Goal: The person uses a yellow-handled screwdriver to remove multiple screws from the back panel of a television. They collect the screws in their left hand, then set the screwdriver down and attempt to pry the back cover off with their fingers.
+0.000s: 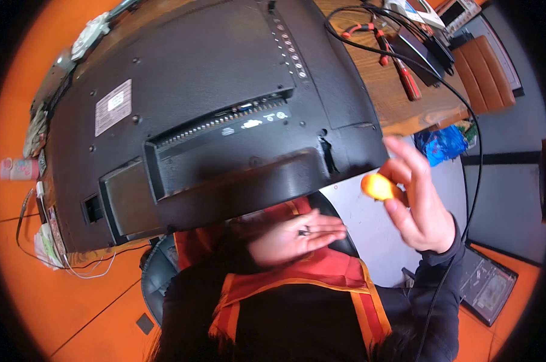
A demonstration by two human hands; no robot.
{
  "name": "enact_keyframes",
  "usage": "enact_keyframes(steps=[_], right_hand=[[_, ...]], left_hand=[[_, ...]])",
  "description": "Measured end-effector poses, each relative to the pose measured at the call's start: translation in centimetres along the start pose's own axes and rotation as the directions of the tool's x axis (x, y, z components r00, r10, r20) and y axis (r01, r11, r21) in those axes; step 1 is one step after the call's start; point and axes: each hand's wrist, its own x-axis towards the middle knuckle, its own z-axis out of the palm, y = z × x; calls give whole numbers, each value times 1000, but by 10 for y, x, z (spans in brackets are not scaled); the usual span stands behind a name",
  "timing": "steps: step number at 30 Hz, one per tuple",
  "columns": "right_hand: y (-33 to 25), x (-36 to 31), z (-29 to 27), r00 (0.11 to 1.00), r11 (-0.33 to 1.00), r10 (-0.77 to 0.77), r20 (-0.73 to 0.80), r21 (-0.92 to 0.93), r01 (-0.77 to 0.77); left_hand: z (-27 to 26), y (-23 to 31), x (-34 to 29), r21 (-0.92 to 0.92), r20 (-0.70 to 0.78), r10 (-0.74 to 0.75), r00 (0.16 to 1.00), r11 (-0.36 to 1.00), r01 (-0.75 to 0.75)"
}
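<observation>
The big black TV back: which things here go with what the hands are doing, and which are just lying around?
In use:
television back
small dark screws in the open left hand
orange handle in the right hand

Lying about:
red-handled tools on the wooden table
black cable
blue bag
brown chair

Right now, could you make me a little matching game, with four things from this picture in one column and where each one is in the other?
Things:
1. small dark screws
2. orange screwdriver handle
3. red-handled screwdriver
4. blue bag

Places:
A. lying on the wooden table, past the black television back
B. in the open palm of the left hand
C. on the floor beside the table
D. gripped in the right hand

Pairs: 1-B, 2-D, 3-A, 4-C
</observation>
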Motion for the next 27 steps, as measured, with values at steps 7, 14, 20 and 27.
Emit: enact_keyframes(steps=[7, 14, 20, 27], right_hand=[[0, -21, -29, 896, 996, -86, -436, -39, 77], [32, 13, -30, 480, 946, -294, -826, -180, 270], [40, 26, -28, 448, 945, -303, -841, -207, 252], [41, 40, -34, 448, 948, -260, -855, -137, 288]], left_hand=[[-37, 11, -28, 185, -376, 162, 912, 978, -97], [-48, 21, -24, 301, -358, 291, 887, 935, -185], [-40, 19, -32, 343, -101, 281, 954, 910, -232], [-38, 17, -30, 197, 11, 217, 976, 957, -215]])
